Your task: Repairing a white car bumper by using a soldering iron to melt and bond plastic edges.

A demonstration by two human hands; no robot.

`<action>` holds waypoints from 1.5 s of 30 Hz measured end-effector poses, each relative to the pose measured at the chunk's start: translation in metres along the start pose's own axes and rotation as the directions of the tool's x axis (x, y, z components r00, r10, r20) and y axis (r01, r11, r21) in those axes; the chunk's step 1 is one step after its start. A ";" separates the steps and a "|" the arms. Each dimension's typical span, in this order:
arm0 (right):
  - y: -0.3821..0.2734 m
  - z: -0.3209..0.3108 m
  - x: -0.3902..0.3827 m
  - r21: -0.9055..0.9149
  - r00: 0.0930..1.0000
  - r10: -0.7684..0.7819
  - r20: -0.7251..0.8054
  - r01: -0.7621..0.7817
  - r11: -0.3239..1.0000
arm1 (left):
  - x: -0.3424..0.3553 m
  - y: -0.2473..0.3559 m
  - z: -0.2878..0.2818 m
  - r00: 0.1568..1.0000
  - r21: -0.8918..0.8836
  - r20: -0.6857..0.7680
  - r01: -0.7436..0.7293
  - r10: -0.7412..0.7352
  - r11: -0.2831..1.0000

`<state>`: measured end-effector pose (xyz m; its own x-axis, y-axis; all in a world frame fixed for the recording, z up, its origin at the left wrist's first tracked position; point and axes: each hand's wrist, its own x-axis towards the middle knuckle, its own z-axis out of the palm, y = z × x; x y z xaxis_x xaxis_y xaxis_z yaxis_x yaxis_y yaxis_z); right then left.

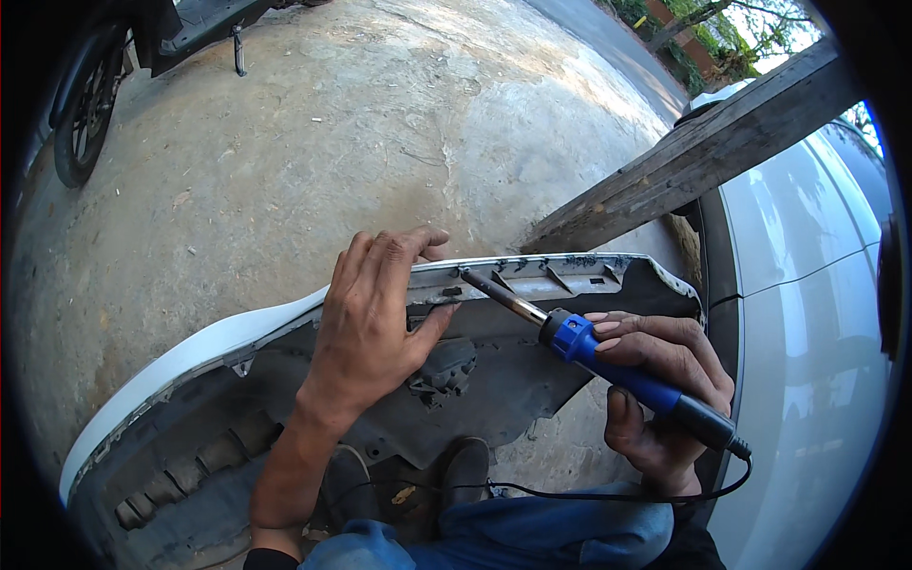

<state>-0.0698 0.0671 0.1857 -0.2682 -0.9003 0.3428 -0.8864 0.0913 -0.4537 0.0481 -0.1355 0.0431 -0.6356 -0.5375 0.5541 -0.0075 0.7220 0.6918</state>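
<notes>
A white car bumper (223,340) lies across my front, its dark inner side toward me. Around its upper edge my left hand (369,299) is closed, fingers over the far side and thumb against the inner ledge. My right hand (670,394) grips the blue handle of a soldering iron (617,366). The iron's metal tip touches or nearly touches the ribbed ledge, just right of my left hand. Dark, rough marks run along the ledge there. From the handle's end a black cord (579,495) loops back across my legs.
A wooden post (703,138) slants up at the right, beside a white car (803,313). At the upper left, a motorbike wheel (87,114) and kickstand (238,52) rest on the concrete floor (313,142). My shoes (465,470) are below the bumper.
</notes>
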 end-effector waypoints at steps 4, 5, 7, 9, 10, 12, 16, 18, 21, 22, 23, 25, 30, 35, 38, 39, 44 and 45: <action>-0.001 0.001 0.001 -0.003 1.000 -0.004 0.003 0.004 1.000 | -0.002 -0.002 -0.004 0.999 0.084 0.052 -0.016 0.011 0.996; -0.002 0.001 0.002 -0.005 1.000 0.000 0.005 0.000 1.000 | -0.002 -0.001 -0.006 0.999 0.087 0.051 -0.015 0.011 0.996; -0.002 0.000 0.001 -0.011 1.000 -0.008 0.002 0.008 1.000 | -0.003 -0.001 -0.007 0.999 0.050 0.047 -0.020 0.018 0.999; -0.001 0.002 0.001 -0.013 1.000 -0.013 0.000 0.013 1.000 | -0.003 -0.003 -0.008 0.998 0.059 0.055 -0.023 0.020 0.998; 0.000 0.004 0.001 0.001 1.000 -0.014 -0.010 0.014 1.000 | -0.003 -0.004 -0.008 0.998 0.067 0.065 -0.026 0.022 0.997; 0.001 0.004 0.001 0.013 1.000 -0.014 -0.025 0.015 1.000 | -0.001 -0.006 -0.009 0.997 0.036 0.079 -0.017 0.014 0.999; 0.000 0.003 0.002 -0.038 0.998 -0.038 -0.048 0.036 0.999 | -0.001 -0.014 -0.013 0.992 0.034 0.112 -0.054 0.050 0.998; -0.002 0.005 0.003 -0.048 0.997 -0.050 -0.055 0.047 0.998 | 0.001 -0.015 -0.015 0.991 0.030 0.122 -0.064 0.060 0.998; -0.003 0.008 0.000 -0.048 0.996 -0.026 -0.089 0.022 0.999 | 0.002 -0.016 -0.012 0.992 -0.023 0.115 -0.047 0.049 0.999; -0.003 0.008 0.000 -0.054 0.995 -0.027 -0.093 0.022 0.998 | 0.001 -0.016 -0.011 0.995 -0.070 0.100 -0.018 0.025 0.997; -0.004 0.008 -0.001 -0.060 0.995 -0.029 -0.096 0.023 0.998 | 0.001 -0.016 -0.011 0.994 -0.069 0.102 -0.021 0.028 0.997; -0.002 0.009 -0.001 -0.049 0.995 -0.027 -0.094 0.022 0.999 | -0.001 -0.017 -0.011 0.993 -0.034 0.110 -0.033 0.036 0.999; -0.004 0.007 -0.001 -0.042 0.996 -0.016 -0.087 0.012 0.999 | 0.000 -0.017 -0.008 0.995 -0.028 0.089 -0.048 0.051 0.998; -0.003 0.010 0.000 -0.042 0.996 -0.016 -0.092 0.012 0.999 | -0.002 -0.018 -0.010 0.994 -0.019 0.100 -0.033 0.034 0.999; -0.002 0.009 -0.001 -0.048 0.994 -0.027 -0.106 0.022 0.999 | -0.001 -0.017 -0.009 0.995 -0.021 0.095 -0.027 0.029 0.999; -0.002 0.010 -0.001 -0.044 0.994 -0.028 -0.106 0.023 0.999 | -0.001 -0.017 -0.009 0.995 -0.023 0.091 -0.035 0.037 0.999; -0.002 0.009 0.000 -0.044 0.995 -0.014 -0.100 0.009 0.999 | 0.000 -0.017 -0.006 0.996 -0.038 0.075 -0.040 0.043 0.998; -0.002 0.009 0.000 -0.044 0.995 -0.015 -0.101 0.010 0.999 | 0.000 -0.016 -0.008 0.996 -0.038 0.076 -0.039 0.042 0.998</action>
<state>-0.0644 0.0628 0.1795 -0.2918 -0.8539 0.4310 -0.9049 0.1005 -0.4135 0.0541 -0.1507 0.0352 -0.6920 -0.4723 0.5460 0.0470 0.7252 0.6869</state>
